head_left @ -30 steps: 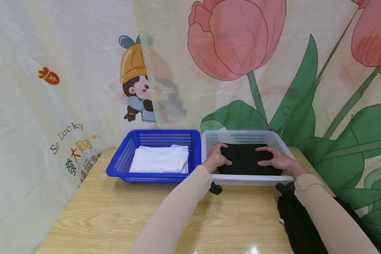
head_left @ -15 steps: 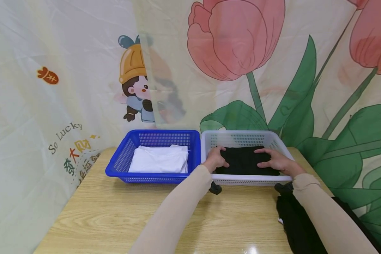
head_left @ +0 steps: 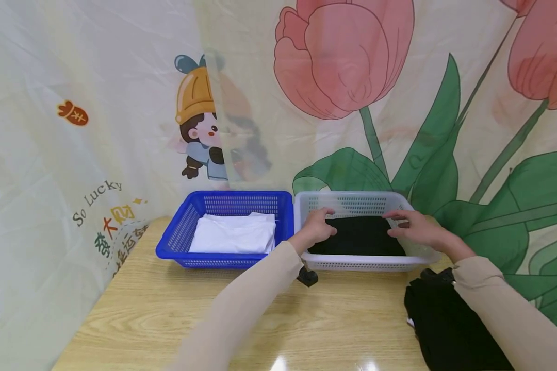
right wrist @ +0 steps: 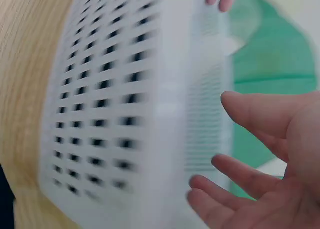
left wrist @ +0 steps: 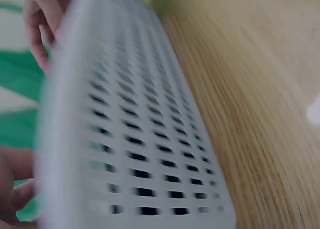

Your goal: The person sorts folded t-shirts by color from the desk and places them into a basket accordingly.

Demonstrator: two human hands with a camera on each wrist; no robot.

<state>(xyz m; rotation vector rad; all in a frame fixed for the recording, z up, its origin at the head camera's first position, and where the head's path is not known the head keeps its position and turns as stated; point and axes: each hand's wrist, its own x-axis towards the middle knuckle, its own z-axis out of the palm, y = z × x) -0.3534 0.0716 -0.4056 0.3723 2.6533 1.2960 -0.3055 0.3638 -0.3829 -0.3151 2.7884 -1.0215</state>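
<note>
A folded black garment (head_left: 362, 238) lies flat in the white plastic basket (head_left: 357, 263). Above its left end is my left hand (head_left: 316, 228), fingers loosely spread and holding nothing. My right hand (head_left: 418, 228) hovers over the basket's right side, apart from the cloth. In the right wrist view, the thumb and fingers of the right hand (right wrist: 270, 154) are parted with nothing between them, beside the basket's blurred rim (right wrist: 170, 109). The left wrist view shows mostly the basket's slotted wall (left wrist: 140, 139), with part of the left hand (left wrist: 15, 184) at the edge.
A blue basket (head_left: 176, 247) with folded white cloth (head_left: 234, 233) stands against the white one's left side. At the table's right, a heap of black clothing (head_left: 450, 324) lies under my right forearm. The wooden table (head_left: 334, 314) meets a printed curtain (head_left: 120, 129) behind.
The black garment has settled lower in the white basket. Both hands have let go of it; the right has moved to the right, the left slightly up.
</note>
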